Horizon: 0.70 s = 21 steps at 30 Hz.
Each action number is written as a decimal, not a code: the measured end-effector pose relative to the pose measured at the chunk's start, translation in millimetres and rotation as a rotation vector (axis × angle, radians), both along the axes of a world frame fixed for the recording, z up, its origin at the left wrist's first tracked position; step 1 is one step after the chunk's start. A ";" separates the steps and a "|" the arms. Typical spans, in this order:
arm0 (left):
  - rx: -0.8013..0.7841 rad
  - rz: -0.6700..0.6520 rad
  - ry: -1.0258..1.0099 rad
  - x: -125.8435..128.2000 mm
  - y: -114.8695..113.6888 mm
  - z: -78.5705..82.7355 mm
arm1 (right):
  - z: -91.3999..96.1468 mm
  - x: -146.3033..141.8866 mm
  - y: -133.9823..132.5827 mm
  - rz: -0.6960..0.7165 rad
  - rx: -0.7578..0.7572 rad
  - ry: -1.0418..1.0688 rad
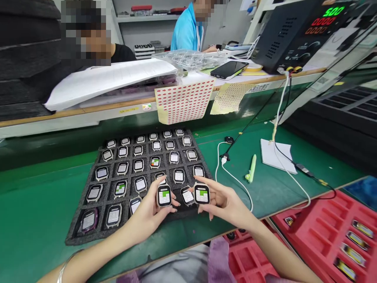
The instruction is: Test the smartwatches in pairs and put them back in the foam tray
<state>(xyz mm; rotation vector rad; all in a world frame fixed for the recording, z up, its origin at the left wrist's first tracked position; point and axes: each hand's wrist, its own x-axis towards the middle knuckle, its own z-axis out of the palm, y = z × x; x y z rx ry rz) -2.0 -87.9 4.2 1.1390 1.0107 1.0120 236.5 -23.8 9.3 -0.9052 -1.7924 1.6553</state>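
Hands meet low in the middle of the frame, each grasping a small watch body. The left hand pinches the left watch by its sides, thumb on one edge and fingers under it, lit screen facing up. The right hand grips the right watch the same way, just to the right of the first.

Both watches hover over the near edge of the black foam tray. Its pockets hold rows of similar units, and one of them shows between the two held ones.

From where I stand, the way to do this well is to keep the fingertips on the case edges and off the glass. The two screens should be level side by side, and low over the foam so a slip lands soft.

Each watch sits out at the fingertips rather than deep in the palm, and tilts slightly toward the wearer. A white cable and a green pen lie on the green mat, right of the tray.
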 end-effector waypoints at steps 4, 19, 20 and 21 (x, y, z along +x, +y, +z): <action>0.319 -0.053 0.642 -6.2 5.0 -15.6 | -0.8 11.6 12.8 0.023 0.476 -0.406; 0.481 -0.168 1.353 -60.0 -5.5 22.3 | 18.2 -25.6 28.1 0.357 0.990 -0.717; 0.451 -0.174 1.426 -63.8 -7.7 23.0 | 16.0 -31.0 27.9 0.363 1.014 -0.741; 0.426 -0.182 1.484 -66.3 -9.6 22.1 | 13.9 -35.0 27.7 0.364 1.034 -0.757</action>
